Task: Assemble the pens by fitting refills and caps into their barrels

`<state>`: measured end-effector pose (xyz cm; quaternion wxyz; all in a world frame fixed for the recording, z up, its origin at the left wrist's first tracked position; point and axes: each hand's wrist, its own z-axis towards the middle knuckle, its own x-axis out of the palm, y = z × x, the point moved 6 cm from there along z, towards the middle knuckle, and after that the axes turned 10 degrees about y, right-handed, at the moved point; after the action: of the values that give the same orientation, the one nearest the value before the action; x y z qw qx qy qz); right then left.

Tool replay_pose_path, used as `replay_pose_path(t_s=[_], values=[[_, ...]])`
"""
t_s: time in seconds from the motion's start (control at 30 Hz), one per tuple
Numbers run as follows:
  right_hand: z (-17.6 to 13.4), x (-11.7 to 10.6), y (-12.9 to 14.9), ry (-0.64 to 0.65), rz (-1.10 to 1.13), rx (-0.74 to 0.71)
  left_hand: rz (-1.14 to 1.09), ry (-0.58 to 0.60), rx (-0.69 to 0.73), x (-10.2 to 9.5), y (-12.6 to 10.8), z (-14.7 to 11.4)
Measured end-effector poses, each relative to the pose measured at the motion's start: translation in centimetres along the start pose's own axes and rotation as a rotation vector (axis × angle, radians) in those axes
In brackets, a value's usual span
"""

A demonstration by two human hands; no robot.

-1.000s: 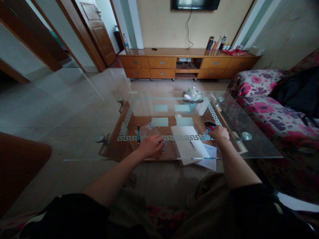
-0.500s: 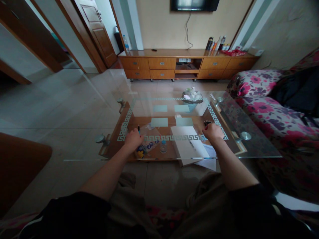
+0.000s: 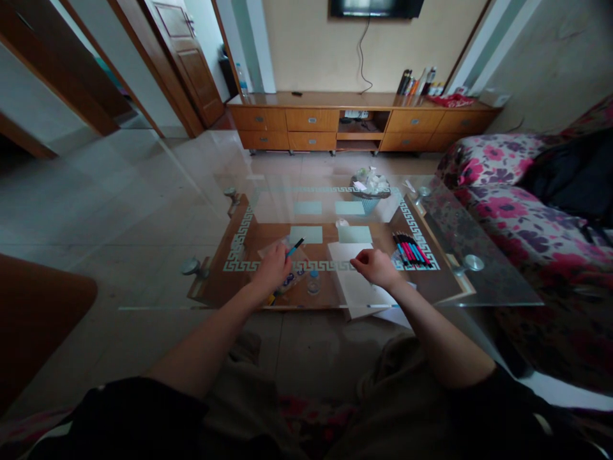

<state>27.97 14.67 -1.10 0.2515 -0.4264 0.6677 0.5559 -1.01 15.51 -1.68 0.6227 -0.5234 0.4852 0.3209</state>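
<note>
My left hand [image 3: 272, 265] is closed around a blue pen [image 3: 295, 247] with a black end, which sticks out tilted up to the right, above the left part of the glass table [image 3: 335, 195]. Over the white pad or box [image 3: 345, 289] hovers my right hand [image 3: 377, 267], its fingers curled into a pinch; whatever may be between them is hidden. Right of that hand, a row of several pink and blue pens [image 3: 412, 250] with black ends lies side by side on the glass.
Through the glass show a small clear bottle [image 3: 313, 282] with a blue cap and a printed plastic wrapper [image 3: 291, 279]. A waste basket [image 3: 368, 201] stands past the table. A flowered sofa [image 3: 507, 204] is at right, a wooden cabinet [image 3: 311, 120] along the wall.
My right hand has moved left, away from the row of pens, uncovering it. My left hand has shifted right and up a little, and its pen now tilts to the right.
</note>
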Motion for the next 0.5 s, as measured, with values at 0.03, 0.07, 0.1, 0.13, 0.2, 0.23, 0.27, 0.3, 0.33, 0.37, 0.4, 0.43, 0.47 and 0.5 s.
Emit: replay_pose_path(t_s=[0.03,0.07,0.1,0.13,0.2,0.23,0.27,0.3,0.33,0.37,0.4,0.43,0.47,0.5], values=[[0.0,0.6,0.4,0.013,0.073,-0.044,-0.046,-0.012,0.069,0.2,-0.9,-0.1],[0.0,1.2,0.7,0.028,0.157,-0.082,-0.089,-0.008,0.138,0.6,-1.8,-0.2],[0.0,1.8,1.0,0.045,0.249,-0.108,-0.128,0.007,0.205,0.9,-2.7,-0.4],[0.1,2.5,1.2,0.069,0.339,-0.128,-0.161,0.029,0.255,1.3,-3.5,-0.6],[0.1,3.8,1.7,0.133,0.5,-0.151,-0.205,0.094,0.339,2.1,-4.9,-1.1],[0.1,4.3,2.0,0.155,0.569,-0.157,-0.216,0.117,0.368,2.3,-5.4,-1.3],[0.0,4.6,2.2,0.172,0.626,-0.157,-0.215,0.135,0.39,2.4,-5.8,-1.5],[0.0,4.8,2.4,0.186,0.671,-0.154,-0.204,0.144,0.406,2.4,-6.1,-1.6],[0.0,4.9,2.7,0.198,0.707,-0.152,-0.186,0.147,0.418,2.3,-6.4,-1.8],[-0.1,4.9,2.9,0.209,0.733,-0.151,-0.163,0.148,0.432,2.1,-6.6,-1.9],[-0.1,4.9,3.1,0.216,0.753,-0.152,-0.139,0.146,0.446,1.9,-6.8,-2.0],[-0.2,4.7,3.3,0.219,0.769,-0.156,-0.118,0.143,0.458,1.7,-6.9,-2.0],[-0.2,4.6,3.4,0.222,0.78,-0.161,-0.1,0.138,0.467,1.5,-6.9,-2.1],[-0.3,4.4,3.5,0.221,0.784,-0.164,-0.088,0.13,0.471,1.4,-7.0,-2.1]])
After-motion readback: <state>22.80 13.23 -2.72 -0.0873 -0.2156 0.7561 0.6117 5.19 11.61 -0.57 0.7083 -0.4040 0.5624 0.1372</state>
